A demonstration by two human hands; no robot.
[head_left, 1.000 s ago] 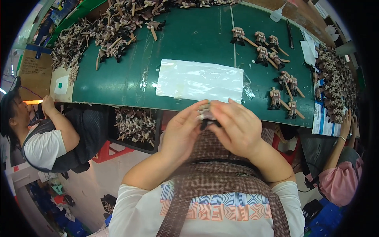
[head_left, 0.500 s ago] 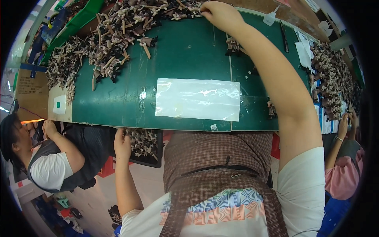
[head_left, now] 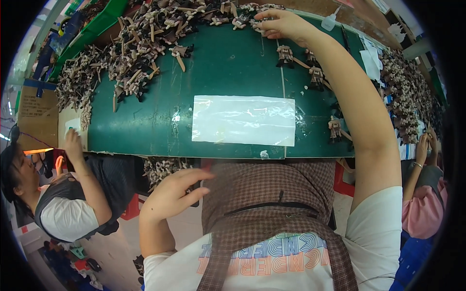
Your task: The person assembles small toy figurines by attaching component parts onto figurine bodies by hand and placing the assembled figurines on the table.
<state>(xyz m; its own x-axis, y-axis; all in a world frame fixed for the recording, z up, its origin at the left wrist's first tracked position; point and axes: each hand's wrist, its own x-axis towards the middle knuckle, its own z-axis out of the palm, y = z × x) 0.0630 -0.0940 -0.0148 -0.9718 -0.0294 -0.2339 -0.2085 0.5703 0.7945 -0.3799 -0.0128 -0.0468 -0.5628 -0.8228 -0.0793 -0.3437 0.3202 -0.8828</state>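
My right hand (head_left: 280, 25) reaches over the far side of the green tabletop (head_left: 145, 121). Its fingers are spread, with small figurines close to the fingertips, among them a brown and beige figurine (head_left: 239, 22). Contact with them is hard to make out. My left hand (head_left: 175, 190) hovers before my apron, just below the table's front edge, fingers apart and nothing visible in them. Beside my right forearm lie a figurine with a tan stick (head_left: 285, 54), another figurine (head_left: 316, 76) and a third figurine (head_left: 335, 128), spaced along the table.
A shiny white sheet (head_left: 242, 121) lies mid-table. A large figurine heap (head_left: 131, 53) covers the far left, another pile (head_left: 405, 97) the right. A white squeeze bottle (head_left: 329, 22) stands at the back. Figurines fill a dark bin (head_left: 167, 169) below the edge. Co-workers sit on both sides.
My left hand has risen from the bin toward my apron, fingers now spread. My right hand has shifted slightly right and its fingers have opened. The left co-worker's hand has moved up to the table.
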